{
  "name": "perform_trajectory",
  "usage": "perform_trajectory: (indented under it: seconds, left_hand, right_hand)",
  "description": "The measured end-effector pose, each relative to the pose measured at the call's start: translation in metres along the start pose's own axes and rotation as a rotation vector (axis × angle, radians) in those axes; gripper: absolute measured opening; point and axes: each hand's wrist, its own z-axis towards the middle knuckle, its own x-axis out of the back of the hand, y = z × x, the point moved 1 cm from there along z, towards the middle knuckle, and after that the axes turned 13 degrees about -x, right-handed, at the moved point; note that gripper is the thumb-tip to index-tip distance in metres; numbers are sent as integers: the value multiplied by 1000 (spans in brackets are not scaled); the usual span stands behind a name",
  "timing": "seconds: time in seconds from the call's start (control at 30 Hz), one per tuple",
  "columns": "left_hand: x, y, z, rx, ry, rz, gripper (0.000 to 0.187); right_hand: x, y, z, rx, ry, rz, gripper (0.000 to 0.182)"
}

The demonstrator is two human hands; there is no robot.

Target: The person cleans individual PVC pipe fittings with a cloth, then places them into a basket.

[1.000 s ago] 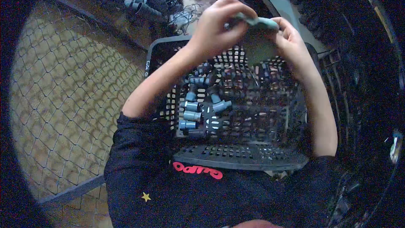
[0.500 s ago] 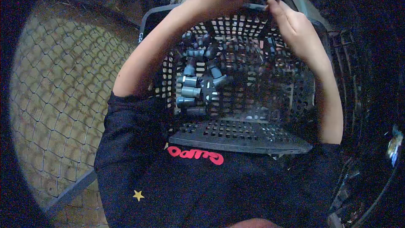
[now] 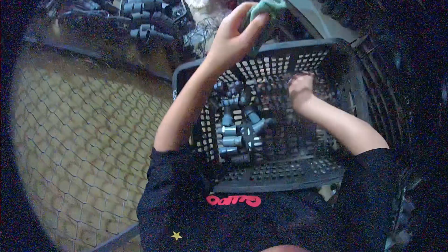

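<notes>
My left hand (image 3: 235,32) is up over the far rim of a black plastic basket (image 3: 275,188), closed around a bunched green cloth (image 3: 270,5). Down inside the basket, towards its far right, is my right hand (image 3: 301,86). Its fingers are curled in, and whatever they may hold is hidden. Grey pipe fittings (image 3: 232,141) lie along the basket's left side, several in a loose row. More fittings, darker and harder to make out, sit near the far left corner.
Beyond the basket at the upper left is a heap of grey pipe fittings (image 3: 142,7), partly in another dark crate (image 3: 179,9). Clear plastic wrapping (image 3: 198,0) lies beside it. Wire mesh (image 3: 88,144) covers the left side. Dark slatted crates (image 3: 380,79) stand on the right.
My right hand has come down from the far rim into the basket. My left hand still has the green cloth. The view has shifted, bringing the fitting heap further into sight.
</notes>
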Motion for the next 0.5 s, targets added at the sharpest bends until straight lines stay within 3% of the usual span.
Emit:
perform_trajectory:
  seconds: [0.03,0.07,0.13,0.2,0.27,0.3,0.4,0.5]
  left_hand:
    - [1,-2,0,-15,-17,14,27]
    - [2,-4,0,-35,-32,30,27]
    - [7,-4,0,-94,-89,132,31]
    - [5,-3,-6,-77,23,110,31]
    - [6,10,-6,-99,16,248,30]
    - [4,18,-4,-133,51,264,29]
    - [8,30,-5,-393,145,546,41]
    - [8,57,4,-670,28,646,46]
  right_hand:
    - [-2,0,0,101,17,-36,26]
    - [2,3,-2,27,22,126,23]
    - [12,30,-10,461,-7,236,32]
    - [48,64,-32,584,-103,547,43]
    - [89,90,-48,589,-276,838,46]
    - [95,95,-45,610,-262,1000,43]
    - [107,108,-36,678,-243,1481,33]
    - [108,118,-35,666,-278,1894,26]
